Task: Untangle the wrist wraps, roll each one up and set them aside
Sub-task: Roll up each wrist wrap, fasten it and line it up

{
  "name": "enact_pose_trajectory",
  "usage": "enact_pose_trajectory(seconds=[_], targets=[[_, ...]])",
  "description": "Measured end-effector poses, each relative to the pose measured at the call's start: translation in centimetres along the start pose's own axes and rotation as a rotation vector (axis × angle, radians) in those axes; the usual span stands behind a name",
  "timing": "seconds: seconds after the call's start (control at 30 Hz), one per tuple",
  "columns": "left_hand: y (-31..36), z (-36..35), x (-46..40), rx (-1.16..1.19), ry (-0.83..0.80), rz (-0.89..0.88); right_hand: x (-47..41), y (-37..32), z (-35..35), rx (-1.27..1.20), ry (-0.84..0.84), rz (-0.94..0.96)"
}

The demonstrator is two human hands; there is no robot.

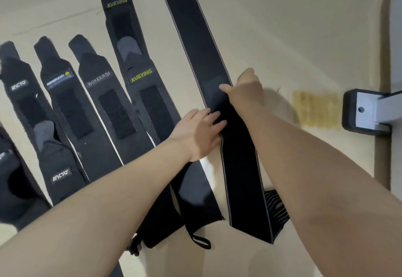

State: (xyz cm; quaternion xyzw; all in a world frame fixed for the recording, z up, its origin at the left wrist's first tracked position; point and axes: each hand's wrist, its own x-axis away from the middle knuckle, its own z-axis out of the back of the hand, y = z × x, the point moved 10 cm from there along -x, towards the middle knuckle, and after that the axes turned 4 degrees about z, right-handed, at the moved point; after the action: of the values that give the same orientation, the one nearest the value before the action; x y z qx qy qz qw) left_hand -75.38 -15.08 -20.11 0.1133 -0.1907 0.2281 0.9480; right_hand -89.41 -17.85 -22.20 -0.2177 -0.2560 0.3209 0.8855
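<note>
A long black wrist wrap with grey edging (195,44) lies stretched out across the beige surface (293,26), its near part folded back over itself toward me. My right hand (243,89) grips that wrap at the fold, thumb on top. My left hand (200,131) rests flat with straight fingers on the wrap just below the fold. Several other black wraps lie side by side to the left, among them two marked XUEYING (141,94), one marked BOKEERSI (102,107) and one with a small green logo (63,102).
A grey and black metal bracket (367,111) juts in from the right edge. A yellowish patch (315,109) marks the surface beside it. A striped black wrap (276,209) lies under my right forearm. A loop-ended wrap (195,231) lies near the bottom centre.
</note>
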Motion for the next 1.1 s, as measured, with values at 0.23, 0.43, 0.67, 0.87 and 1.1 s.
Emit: enact_pose_trajectory(seconds=[0.23,0.43,0.67,0.87,1.1], targets=[[-1.6,-1.4,-0.7,-0.039,-0.164,0.219,8.9,6.4,2.5,-0.088,-0.055,0.000],[-0.1,1.3,-0.4,-0.155,-0.014,0.210,17.0,9.2,1.8,0.178,-0.183,0.099],[9.6,-3.6,7.4,0.074,-0.018,-0.139,22.0,10.6,1.4,0.530,-0.241,0.159],[8.3,-6.2,9.0,-0.010,-0.195,0.039,24.4,13.1,1.0,0.418,-0.240,0.071],[7.8,-8.1,9.1,-0.103,-0.421,0.161,23.5,12.1,4.2,-0.524,-0.311,-0.211]])
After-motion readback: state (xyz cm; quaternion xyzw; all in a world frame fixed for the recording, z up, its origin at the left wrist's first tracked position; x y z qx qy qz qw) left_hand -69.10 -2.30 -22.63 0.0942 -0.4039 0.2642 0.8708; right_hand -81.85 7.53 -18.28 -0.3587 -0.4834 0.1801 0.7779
